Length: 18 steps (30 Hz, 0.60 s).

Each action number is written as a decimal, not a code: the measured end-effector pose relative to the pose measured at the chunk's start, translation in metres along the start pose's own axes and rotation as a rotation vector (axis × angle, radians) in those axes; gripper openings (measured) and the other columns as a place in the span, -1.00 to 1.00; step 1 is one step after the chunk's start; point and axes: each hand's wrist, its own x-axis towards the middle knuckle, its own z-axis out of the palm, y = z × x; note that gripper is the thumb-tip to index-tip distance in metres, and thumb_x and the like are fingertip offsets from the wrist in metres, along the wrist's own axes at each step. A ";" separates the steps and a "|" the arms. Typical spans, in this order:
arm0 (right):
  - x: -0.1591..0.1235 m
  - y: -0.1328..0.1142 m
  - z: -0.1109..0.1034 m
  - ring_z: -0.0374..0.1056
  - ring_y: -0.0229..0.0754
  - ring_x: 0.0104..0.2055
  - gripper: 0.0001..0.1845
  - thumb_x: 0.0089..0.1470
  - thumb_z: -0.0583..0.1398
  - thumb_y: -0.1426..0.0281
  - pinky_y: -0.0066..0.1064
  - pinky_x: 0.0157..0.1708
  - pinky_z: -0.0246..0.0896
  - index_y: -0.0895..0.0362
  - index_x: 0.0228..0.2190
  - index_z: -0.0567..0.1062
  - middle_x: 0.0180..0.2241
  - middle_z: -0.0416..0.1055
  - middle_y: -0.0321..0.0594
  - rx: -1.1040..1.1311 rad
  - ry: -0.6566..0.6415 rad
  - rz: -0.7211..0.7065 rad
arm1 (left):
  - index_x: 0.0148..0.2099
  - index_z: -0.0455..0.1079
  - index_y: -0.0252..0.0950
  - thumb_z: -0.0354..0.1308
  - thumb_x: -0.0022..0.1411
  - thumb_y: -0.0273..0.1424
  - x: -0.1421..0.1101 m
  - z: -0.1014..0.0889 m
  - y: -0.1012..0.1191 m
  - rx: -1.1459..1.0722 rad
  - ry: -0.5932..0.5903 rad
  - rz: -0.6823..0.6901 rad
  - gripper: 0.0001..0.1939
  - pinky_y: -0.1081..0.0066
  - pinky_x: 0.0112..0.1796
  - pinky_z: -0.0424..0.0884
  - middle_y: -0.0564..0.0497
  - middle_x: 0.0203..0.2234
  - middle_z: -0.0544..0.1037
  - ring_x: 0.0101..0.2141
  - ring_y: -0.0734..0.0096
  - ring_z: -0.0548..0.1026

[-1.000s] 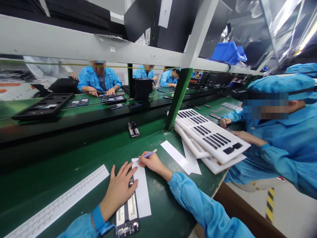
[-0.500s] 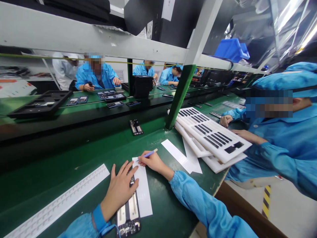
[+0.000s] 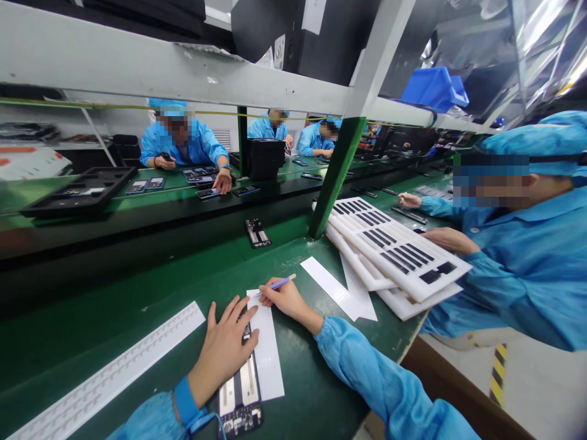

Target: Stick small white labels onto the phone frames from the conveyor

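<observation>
My left hand [image 3: 225, 348] lies with its fingers spread over the upper part of a phone frame [image 3: 239, 391] on the green bench. Its wrist carries a blue strap with a cord. Beside the frame, on its right, is a narrow white sheet [image 3: 268, 360] whose top edge is near my left fingertips. My right hand [image 3: 284, 299] grips a slim purple pen-like tool [image 3: 282, 282], its tip down at the top of the sheet. The tip is too small to make out clearly.
A long printed white strip [image 3: 114, 366] lies to the left. Further right are another white sheet [image 3: 330, 287] and stacked white foam trays [image 3: 398, 244] with black strips. A second phone frame [image 3: 257, 233] lies ahead. A green post [image 3: 337, 177] rises behind; a co-worker [image 3: 504, 244] sits at right.
My hands stay almost in place. The co-worker at right has moved both hands. A person across the bench has lowered a hand onto a phone part. The view has shifted slightly.
</observation>
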 end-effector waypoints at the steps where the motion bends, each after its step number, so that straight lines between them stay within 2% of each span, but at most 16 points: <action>1: 0.000 0.000 0.000 0.43 -0.19 -0.51 -0.59 0.06 0.27 0.06 -0.43 -0.46 0.37 0.17 -0.48 0.45 -0.50 0.50 -0.18 -0.004 0.005 0.003 | 0.23 0.29 -0.03 -0.06 0.34 -0.24 0.000 -0.001 0.001 -0.001 -0.005 -0.004 -0.57 -0.33 0.20 -0.23 0.01 0.25 0.26 0.26 0.01 0.15; 10: 0.001 0.000 -0.001 0.43 -0.19 -0.50 -0.66 0.09 0.26 0.13 -0.44 -0.45 0.36 0.17 -0.46 0.46 -0.49 0.51 -0.20 -0.045 -0.018 -0.007 | 0.22 0.31 -0.06 -0.03 0.32 -0.26 0.000 0.000 0.000 0.006 0.028 0.007 -0.56 -0.30 0.22 -0.26 -0.02 0.24 0.27 0.25 0.00 0.17; 18: 0.001 0.000 -0.001 0.41 -0.23 -0.51 -0.74 0.03 0.26 0.22 -0.45 -0.45 0.34 0.19 -0.44 0.49 -0.48 0.52 -0.20 -0.018 -0.023 0.000 | 0.23 0.28 -0.03 -0.07 0.34 -0.25 0.000 0.000 0.001 0.007 0.000 -0.006 -0.56 -0.32 0.20 -0.24 0.01 0.26 0.24 0.26 0.02 0.14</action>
